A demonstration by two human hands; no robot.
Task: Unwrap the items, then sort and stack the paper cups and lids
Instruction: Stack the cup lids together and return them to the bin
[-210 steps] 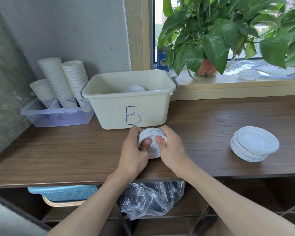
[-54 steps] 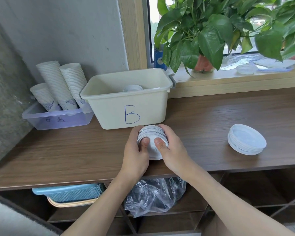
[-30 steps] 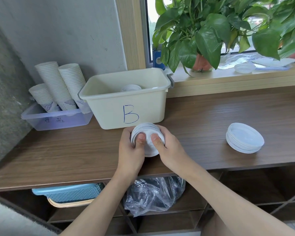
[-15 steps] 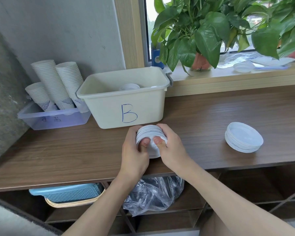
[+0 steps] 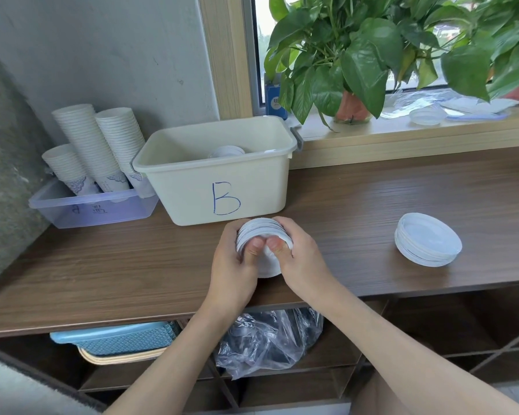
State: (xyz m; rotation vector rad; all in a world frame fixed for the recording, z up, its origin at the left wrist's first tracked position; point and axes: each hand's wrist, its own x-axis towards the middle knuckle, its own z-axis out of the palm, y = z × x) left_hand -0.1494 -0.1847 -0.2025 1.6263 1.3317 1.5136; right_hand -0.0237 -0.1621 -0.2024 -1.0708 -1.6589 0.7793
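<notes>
Both hands hold a stack of white lids point(image 5: 262, 232) on edge over the wooden counter, just in front of the cream bin marked B point(image 5: 219, 172). My left hand point(image 5: 232, 265) grips its left side and my right hand point(image 5: 300, 259) its right side, both thumbs pressed on the near face. A second pile of lids point(image 5: 427, 239) lies flat on the counter to the right. More lids point(image 5: 226, 151) show inside bin B. Stacks of paper cups point(image 5: 96, 145) stand in a clear purple tray point(image 5: 93, 208) at the far left.
A potted plant point(image 5: 354, 109) and loose plastic wrap with a lid point(image 5: 426, 116) sit on the window sill behind the counter. Under the counter lie a crumpled plastic bag point(image 5: 267, 342) and blue baskets point(image 5: 117, 339). A grey wall closes the left side.
The hands have kept hold of the lid stack at the same spot in front of bin B, shifting it only slightly. The pile on the right has not moved.
</notes>
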